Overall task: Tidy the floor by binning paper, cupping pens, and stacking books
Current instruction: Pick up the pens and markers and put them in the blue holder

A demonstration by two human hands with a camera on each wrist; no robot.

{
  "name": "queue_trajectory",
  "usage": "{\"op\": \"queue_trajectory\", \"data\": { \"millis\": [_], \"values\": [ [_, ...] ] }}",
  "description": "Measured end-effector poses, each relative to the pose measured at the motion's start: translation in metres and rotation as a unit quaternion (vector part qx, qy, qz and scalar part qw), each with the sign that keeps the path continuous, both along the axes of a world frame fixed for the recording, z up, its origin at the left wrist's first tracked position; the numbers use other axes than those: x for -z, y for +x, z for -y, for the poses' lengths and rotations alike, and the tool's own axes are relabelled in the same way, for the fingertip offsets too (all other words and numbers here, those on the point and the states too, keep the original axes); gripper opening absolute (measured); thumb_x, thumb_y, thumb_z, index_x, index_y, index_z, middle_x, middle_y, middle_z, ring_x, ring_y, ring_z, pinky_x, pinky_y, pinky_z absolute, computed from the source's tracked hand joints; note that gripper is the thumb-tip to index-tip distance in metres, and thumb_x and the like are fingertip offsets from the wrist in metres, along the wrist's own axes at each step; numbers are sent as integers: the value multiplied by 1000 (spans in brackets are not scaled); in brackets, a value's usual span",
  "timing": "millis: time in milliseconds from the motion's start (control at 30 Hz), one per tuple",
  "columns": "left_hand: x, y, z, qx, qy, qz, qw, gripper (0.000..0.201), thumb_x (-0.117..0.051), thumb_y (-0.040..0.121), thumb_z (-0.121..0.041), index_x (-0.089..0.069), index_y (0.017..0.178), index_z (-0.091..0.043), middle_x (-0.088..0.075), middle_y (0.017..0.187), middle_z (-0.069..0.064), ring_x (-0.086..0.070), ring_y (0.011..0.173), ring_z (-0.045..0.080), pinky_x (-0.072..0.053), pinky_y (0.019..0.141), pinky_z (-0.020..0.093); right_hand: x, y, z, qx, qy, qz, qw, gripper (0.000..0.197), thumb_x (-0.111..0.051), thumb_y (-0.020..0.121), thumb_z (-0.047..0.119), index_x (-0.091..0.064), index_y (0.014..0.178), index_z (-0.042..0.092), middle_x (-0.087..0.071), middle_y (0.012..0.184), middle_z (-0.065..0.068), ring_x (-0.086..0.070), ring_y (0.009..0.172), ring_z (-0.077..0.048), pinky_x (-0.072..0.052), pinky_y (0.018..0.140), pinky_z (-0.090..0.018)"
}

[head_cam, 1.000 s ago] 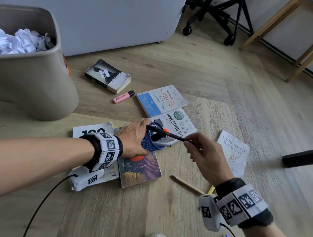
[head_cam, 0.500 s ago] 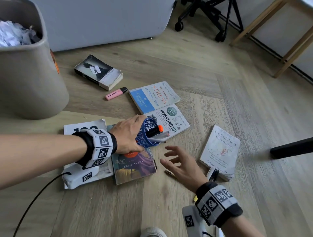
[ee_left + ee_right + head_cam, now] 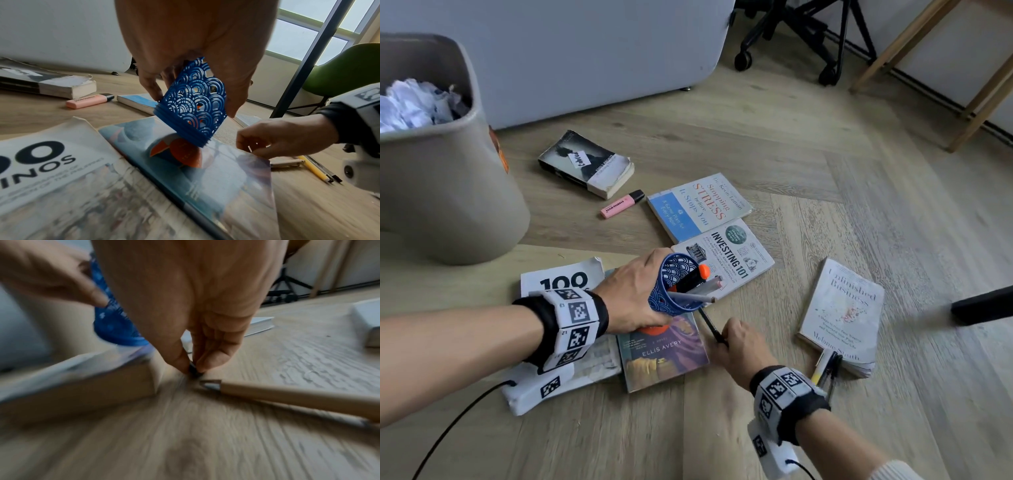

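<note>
My left hand [image 3: 643,291] grips a blue lattice cup [image 3: 671,291], tilted over the Ellis Avery book [image 3: 664,356]; its base touches the cover in the left wrist view [image 3: 193,104]. An orange-capped marker [image 3: 693,277] and pale pens stick out of the cup. Right of that book, my right hand [image 3: 717,339] pinches a dark pen [image 3: 709,323] low to the floor; the pinch shows in the right wrist view [image 3: 194,368]. A wooden pen [image 3: 287,395] lies on the floor beside those fingers. A pink highlighter [image 3: 621,204] lies further back.
Books lie scattered: a "100" book [image 3: 561,281], Investing 101 [image 3: 726,257], Stopping Stress [image 3: 698,205], Unfinished Business [image 3: 842,315], a dark paperback [image 3: 589,164]. Yellow and black pens [image 3: 825,368] lie by my right wrist. The bin [image 3: 448,188] holds crumpled paper [image 3: 414,106]. A chair base [image 3: 791,44] stands behind.
A second ago my right hand held a dark pen at the cup's mouth. It then opened and dropped toward the floor, and now pinches a dark pen beside the book. The cup stays tilted.
</note>
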State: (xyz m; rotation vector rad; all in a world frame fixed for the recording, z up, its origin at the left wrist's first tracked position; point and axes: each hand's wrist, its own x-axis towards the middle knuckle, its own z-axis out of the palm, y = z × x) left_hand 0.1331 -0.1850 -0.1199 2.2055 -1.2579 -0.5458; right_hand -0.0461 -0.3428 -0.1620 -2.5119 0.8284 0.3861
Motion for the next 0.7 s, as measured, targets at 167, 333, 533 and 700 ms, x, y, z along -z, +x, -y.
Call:
{"op": "queue_trajectory", "data": {
  "millis": [167,333,533,700],
  "values": [
    [1,5,3,-3,7,-10,1000,90,-81,59,-48,-31,130,-28,-54,120,-7,-55,106,14,-46,91,32,-15,-28,37,52,48,-42,997,30,-63,78,25,-63,106,14,-65,84,4,-61,81,-14,-43,66,-21],
    [-2,-1,12,10,15,4,1000,94,-84,59,-46,-29,134,-26,-52,123,-6,-53,106,14,-42,91,26,-7,-39,26,-14,-20,-27,999,43,-62,84,50,-52,114,21,-52,107,5,-55,96,-16,-44,79,-26],
    [-1,-6,8,20,6,14,1000,88,-81,59,-46,-31,129,-27,-50,119,-8,-51,102,9,-44,92,28,5,-29,6,-132,-81,12,988,14,-51,93,20,-51,102,10,-51,103,-8,-50,83,-24,-34,67,-31],
    [-2,-6,6,20,7,4,1000,89,-79,58,-51,-32,130,-29,-51,121,-10,-54,105,12,-46,93,33,-14,-52,33,58,-38,86,994,20,-44,91,4,-45,110,12,-61,92,-5,-55,80,-22,-43,70,-31]
  ]
}}
